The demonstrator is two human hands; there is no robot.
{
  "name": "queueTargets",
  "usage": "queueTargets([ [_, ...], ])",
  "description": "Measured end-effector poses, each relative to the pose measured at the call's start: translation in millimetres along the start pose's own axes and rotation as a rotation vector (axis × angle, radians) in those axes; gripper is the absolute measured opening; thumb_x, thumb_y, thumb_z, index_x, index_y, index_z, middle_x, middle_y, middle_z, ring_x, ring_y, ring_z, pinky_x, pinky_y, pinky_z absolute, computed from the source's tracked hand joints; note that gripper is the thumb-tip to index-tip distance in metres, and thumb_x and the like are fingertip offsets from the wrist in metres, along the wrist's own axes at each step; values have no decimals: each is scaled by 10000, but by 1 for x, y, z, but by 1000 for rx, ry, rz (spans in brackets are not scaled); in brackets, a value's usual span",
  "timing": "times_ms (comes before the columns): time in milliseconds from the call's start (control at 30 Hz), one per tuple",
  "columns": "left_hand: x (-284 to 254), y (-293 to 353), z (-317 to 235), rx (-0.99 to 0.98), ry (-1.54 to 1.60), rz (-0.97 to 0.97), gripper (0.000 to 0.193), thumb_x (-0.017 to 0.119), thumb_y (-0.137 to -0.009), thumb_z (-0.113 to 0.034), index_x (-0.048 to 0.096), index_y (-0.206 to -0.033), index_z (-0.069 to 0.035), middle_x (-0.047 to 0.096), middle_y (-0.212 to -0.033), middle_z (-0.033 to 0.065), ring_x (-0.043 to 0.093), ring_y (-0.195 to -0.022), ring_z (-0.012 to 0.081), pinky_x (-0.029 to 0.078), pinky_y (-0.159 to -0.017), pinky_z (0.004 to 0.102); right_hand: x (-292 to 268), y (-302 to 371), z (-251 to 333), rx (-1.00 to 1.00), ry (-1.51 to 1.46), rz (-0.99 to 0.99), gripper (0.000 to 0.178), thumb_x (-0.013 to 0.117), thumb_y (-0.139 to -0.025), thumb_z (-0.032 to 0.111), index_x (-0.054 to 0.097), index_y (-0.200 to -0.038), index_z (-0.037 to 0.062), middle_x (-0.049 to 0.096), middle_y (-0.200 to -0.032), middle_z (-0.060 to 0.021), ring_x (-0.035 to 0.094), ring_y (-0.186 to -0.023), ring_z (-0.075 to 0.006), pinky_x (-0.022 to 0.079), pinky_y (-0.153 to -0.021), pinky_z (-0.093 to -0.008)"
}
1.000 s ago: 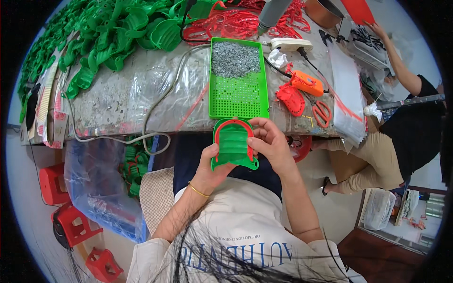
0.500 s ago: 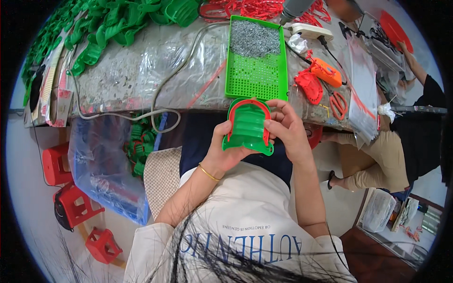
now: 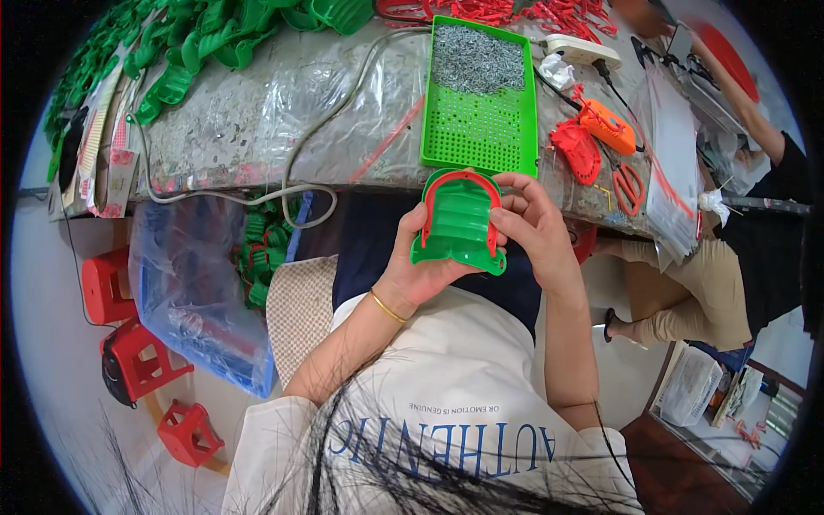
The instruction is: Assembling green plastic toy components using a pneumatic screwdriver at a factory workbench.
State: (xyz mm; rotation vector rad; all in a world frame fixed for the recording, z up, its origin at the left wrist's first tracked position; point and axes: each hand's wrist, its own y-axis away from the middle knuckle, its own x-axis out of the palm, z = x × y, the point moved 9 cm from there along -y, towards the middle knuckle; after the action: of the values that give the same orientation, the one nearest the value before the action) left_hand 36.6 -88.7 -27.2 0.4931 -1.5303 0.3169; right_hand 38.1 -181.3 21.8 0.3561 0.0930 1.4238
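Observation:
Between my two hands is a curved green plastic shell (image 3: 463,225) with a red U-shaped strip (image 3: 436,185) lying along its inner rim. My left hand (image 3: 410,268) closes on the shell's left side, thumb at the red strip's left leg and fingers under the lower edge, partly hidden. On the other side, my right hand (image 3: 539,236) pinches the shell's right edge, its thumb on the strip's right leg. Just beyond the shell, on the table, sits a green perforated tray (image 3: 427,129) holding a heap of small metal pieces (image 3: 479,58).
Green shells (image 3: 215,39) pile up at the far left, red strips (image 3: 468,10) at the back. Right of the tray lie a power strip (image 3: 584,50), an orange tool (image 3: 608,125) and scissors (image 3: 629,189). A lined blue crate (image 3: 202,300) stands below left; a co-worker (image 3: 764,240) is at right.
The view has shifted slightly, moving the tray and table rightward and up in the picture. Both hands keep their grip on the shell. The co-worker's arm reaches farther up.

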Motion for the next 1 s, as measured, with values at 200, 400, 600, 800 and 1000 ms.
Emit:
queueTargets([
  [200, 2, -1, -1, 0, -5, 22, 795, 531, -809, -592, 370, -1364, -47, 518, -1253, 198, 561, -1101, 344, 476, -910, 478, 2, 1, 4, 21, 4, 2, 414, 636, -845, 118, 467, -1213, 28, 585, -904, -40, 504, -683, -49, 423, -619, -192],
  [400, -1, 1, 5, -61, 100, 93, 801, 554, -802, -584, 365, -1367, -48, 514, -1252, 211, 558, -1104, 348, 467, -920, 481, 6, 2, 3, 34, -17, 20, 404, 630, -844, 124, 465, -1202, 33, 590, -900, -45, 534, -747, -64, 438, -660, -208],
  [600, -5, 0, 6, -39, 153, 49, 788, 572, -802, -560, 371, -1361, -42, 523, -1240, 193, 563, -1083, 346, 455, -930, 482, 4, 0, -3, 24, -1, -26, 394, 613, -846, 113, 463, -1201, 27, 591, -903, -43, 549, -806, -78, 447, -704, -225],
  [800, -4, -2, -7, 56, 31, -33, 762, 602, -786, -540, 342, -1401, -173, 521, -1250, 151, 574, -1026, 361, 466, -884, 509, 3, -1, -4, 31, 37, -13, 372, 610, -857, 76, 466, -1197, 28, 587, -891, -50, 548, -774, -75, 454, -685, -219],
  [1000, -1, 8, -14, 76, -43, 0, 735, 617, -781, -508, 363, -1395, -194, 503, -1258, 159, 560, -1035, 355, 461, -883, 505, -46, 0, 119, -613, 371, -560, 412, 574, -908, 137, 455, -1272, -14, 593, -1070, -87, 560, -972, -142, 443, -871, -284],
])
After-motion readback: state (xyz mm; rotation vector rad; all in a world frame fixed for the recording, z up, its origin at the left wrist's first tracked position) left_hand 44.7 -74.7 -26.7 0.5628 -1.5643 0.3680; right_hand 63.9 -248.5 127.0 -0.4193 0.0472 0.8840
